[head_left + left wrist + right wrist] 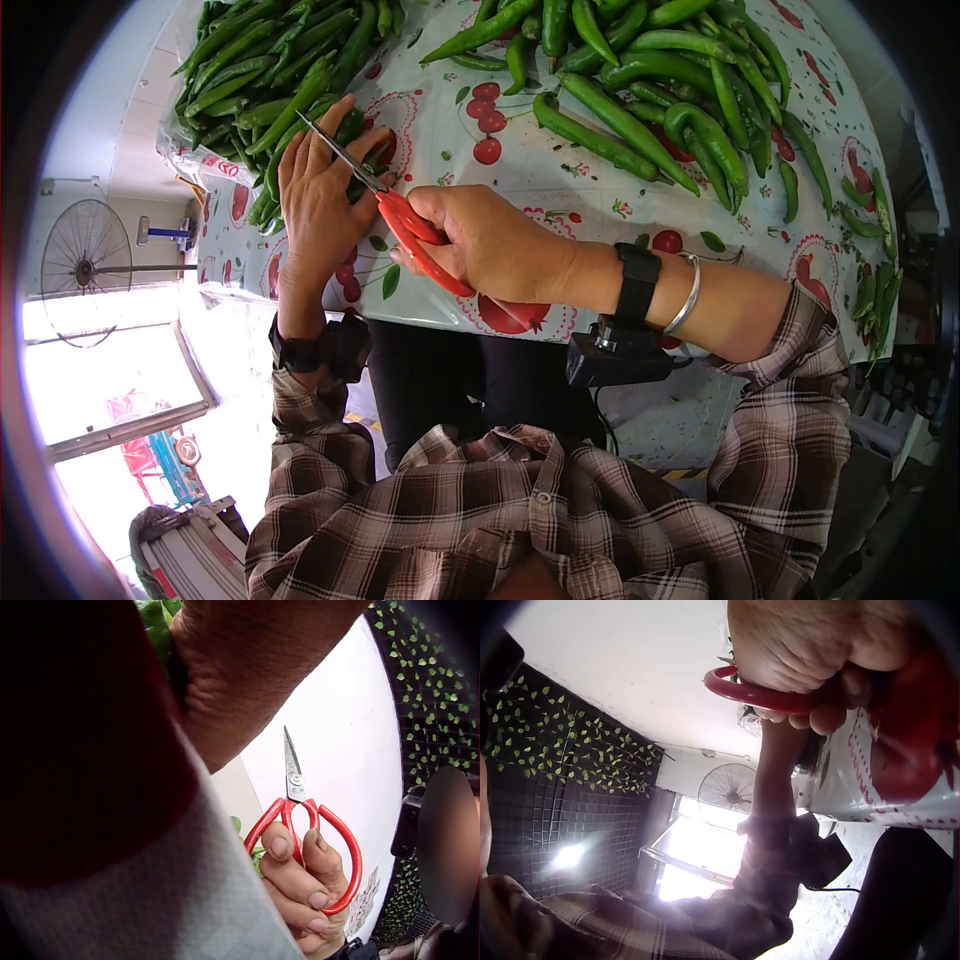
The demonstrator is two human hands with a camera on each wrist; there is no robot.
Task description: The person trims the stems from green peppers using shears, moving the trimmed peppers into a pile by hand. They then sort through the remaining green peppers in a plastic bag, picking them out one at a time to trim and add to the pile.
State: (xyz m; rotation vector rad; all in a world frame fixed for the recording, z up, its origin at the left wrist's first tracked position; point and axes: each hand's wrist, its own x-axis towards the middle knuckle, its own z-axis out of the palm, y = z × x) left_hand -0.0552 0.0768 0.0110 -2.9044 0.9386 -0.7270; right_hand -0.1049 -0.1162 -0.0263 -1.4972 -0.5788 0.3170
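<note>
Red-handled scissors [397, 214] are gripped in my right hand [495, 240], their blades nearly together and pointing up and left. In the left wrist view, the fingers curl through the red loops of the scissors [292, 766]. Across from it, my left hand [325, 190] lies spread over green chili peppers [265, 205] at the near edge of the left pile, fingers pointing away from me. The scissor blades pass above its fingers in the head view. Part of the peppers under that palm is hidden. The right wrist view shows a red handle loop [754, 696] beneath the hand.
A large heap of green chilies [280, 60] fills the table's left back; another pile [650, 75] spreads at the right back. Several more peppers [875, 290] lie along the right edge. A cherry-print tablecloth [450, 130] covers the table. A fan [85, 270] stands beyond the left side.
</note>
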